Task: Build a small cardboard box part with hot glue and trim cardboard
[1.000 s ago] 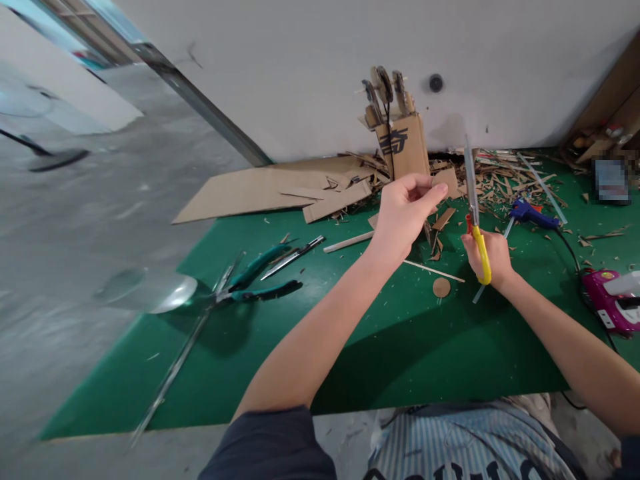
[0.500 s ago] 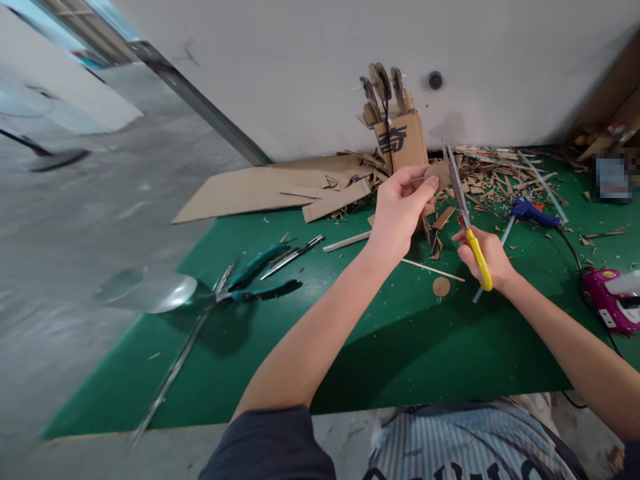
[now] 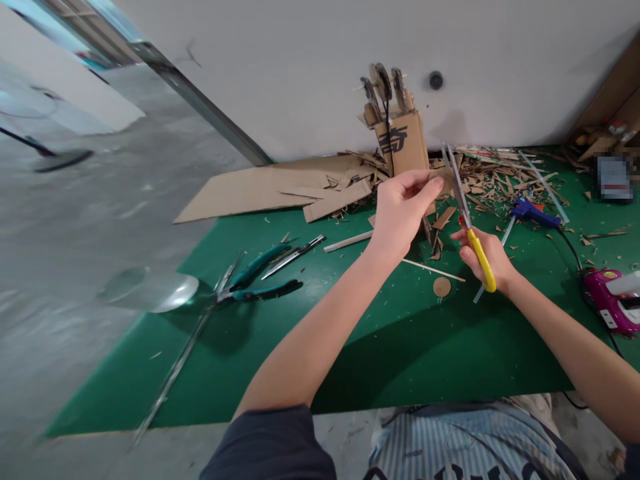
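Observation:
Between thumb and fingers, my left hand pinches a small piece of cardboard, part of which the fingers cover. My right hand is closed round the yellow handles of a pair of scissors. The blades point up and away, slightly apart, right at the cardboard piece's right edge. Below the hands, a small cardboard disc lies flat on the green table. Behind my left hand stands a cardboard box structure with round cardboard pieces on top.
Pliers and a utility knife lie on the left. Cardboard sheets and scraps line the wall. A blue glue gun and a magenta device with a cable sit at right. A clear bottle is at the left edge.
My left hand has shifted slightly right with the cardboard piece, closer to the scissor blades. The blades look a little different in angle. Nothing else has visibly moved.

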`<state>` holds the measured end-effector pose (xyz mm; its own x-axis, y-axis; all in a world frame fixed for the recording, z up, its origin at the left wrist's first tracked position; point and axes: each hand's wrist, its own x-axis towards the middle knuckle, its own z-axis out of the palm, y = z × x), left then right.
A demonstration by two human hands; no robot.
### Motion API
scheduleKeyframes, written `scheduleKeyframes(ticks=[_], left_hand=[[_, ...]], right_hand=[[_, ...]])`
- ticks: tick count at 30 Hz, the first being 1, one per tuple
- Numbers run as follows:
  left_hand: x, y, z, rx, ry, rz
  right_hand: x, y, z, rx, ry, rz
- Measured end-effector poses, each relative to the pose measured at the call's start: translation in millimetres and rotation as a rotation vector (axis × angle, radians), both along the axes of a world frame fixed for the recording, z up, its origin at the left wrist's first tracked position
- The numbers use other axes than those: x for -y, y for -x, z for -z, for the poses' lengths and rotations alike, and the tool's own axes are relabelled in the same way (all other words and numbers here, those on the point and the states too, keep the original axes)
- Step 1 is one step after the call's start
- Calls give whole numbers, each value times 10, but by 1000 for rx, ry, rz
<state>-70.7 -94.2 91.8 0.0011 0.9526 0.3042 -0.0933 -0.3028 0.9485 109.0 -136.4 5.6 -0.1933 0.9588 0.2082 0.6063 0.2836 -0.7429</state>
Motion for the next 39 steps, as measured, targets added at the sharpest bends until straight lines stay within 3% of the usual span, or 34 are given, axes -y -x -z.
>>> scheduleKeyframes(ticks=[5,16,26,32,39], left_hand=[[27,3,-26,-60,24,-1],[23,28,-44,-107,-6,-6],[-18,31,-30,-33,56,-42],[30,7,-51,-11,85,9],[23,1,-44,88,171,60]], right_hand=[[13,-3,-17,5,-3,8],[-38,37,77,197,-75,181],[-19,7,33,5,-65,65],[-19,43,70,-167,-1,-1],[-37,68,73,-202,40,-28]])
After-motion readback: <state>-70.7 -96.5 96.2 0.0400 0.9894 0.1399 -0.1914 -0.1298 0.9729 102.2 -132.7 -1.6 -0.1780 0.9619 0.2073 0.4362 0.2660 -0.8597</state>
